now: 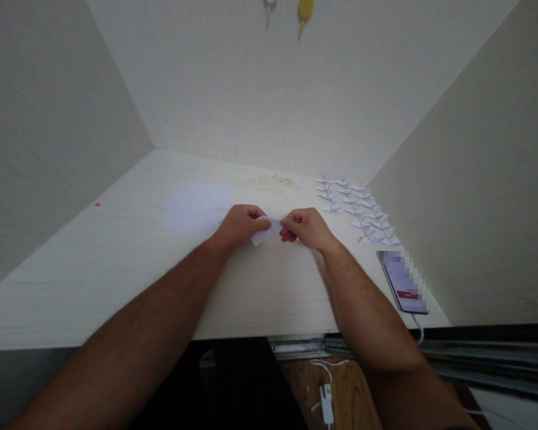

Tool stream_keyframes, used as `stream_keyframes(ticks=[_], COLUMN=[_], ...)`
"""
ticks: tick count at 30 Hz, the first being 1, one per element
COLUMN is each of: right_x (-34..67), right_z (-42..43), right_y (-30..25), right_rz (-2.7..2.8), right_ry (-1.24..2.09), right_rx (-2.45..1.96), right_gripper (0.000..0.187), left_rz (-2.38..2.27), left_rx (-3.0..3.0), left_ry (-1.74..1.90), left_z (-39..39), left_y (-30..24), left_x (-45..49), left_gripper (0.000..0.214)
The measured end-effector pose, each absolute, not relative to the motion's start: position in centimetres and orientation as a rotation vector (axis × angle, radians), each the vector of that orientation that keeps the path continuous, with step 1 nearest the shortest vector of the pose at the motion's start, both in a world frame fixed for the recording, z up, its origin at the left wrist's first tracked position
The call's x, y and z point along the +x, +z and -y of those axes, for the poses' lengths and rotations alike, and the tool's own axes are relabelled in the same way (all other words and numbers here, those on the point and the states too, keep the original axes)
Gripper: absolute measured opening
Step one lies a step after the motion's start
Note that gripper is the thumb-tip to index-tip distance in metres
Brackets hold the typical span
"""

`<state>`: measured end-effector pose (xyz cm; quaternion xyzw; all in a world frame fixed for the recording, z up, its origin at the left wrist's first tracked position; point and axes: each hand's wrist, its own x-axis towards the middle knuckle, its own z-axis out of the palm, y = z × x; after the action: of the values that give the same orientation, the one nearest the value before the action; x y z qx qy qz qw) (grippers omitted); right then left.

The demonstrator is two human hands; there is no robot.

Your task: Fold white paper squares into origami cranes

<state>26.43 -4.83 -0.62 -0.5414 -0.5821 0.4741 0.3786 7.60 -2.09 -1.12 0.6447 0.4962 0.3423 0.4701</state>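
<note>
A small folded piece of white paper (262, 236) is held just above the middle of the desk, between my two hands. My left hand (245, 224) pinches it with the thumb on top, and part of the paper hangs down below the thumb. At its right end, my right hand (305, 227) pinches the edge between thumb and forefinger, the other fingers curled under. Several loose white paper sheets (197, 206) lie flat to the left, beyond my left hand. Rows of folded white paper cranes (354, 206) stand on the desk at the right.
A phone (403, 283) with a cable lies near the desk's right front edge. Walls enclose the desk (130, 280) at the back and both sides. Two small hanging items, one yellow (305, 11), are on the back wall. Below is a white power strip (326, 405).
</note>
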Motion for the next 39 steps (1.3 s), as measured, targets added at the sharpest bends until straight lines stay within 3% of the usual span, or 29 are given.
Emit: stream_keyframes(ticks=[22,33,39], right_x=[26.2,25.8,26.5], right_z=[5.3,5.5,5.0], right_y=[-1.3,-1.1,-1.4], right_rz=[1.817,1.787,1.752], right_ry=[0.871,0.936,1.147], right_rx=[-1.359,-1.39,-1.327], right_gripper=[0.029,0.028,0.036], left_rz=[-0.981,-1.125,-1.086], left_rx=[1.541,1.59,1.539], left_ry=[0.872,0.94,0.886], left_z=[2.1,1.8,1.7], left_y=[-1.7,-1.7,-1.5], left_x=[7.9,7.8,7.3], left_gripper=[0.023,0.018,0.018])
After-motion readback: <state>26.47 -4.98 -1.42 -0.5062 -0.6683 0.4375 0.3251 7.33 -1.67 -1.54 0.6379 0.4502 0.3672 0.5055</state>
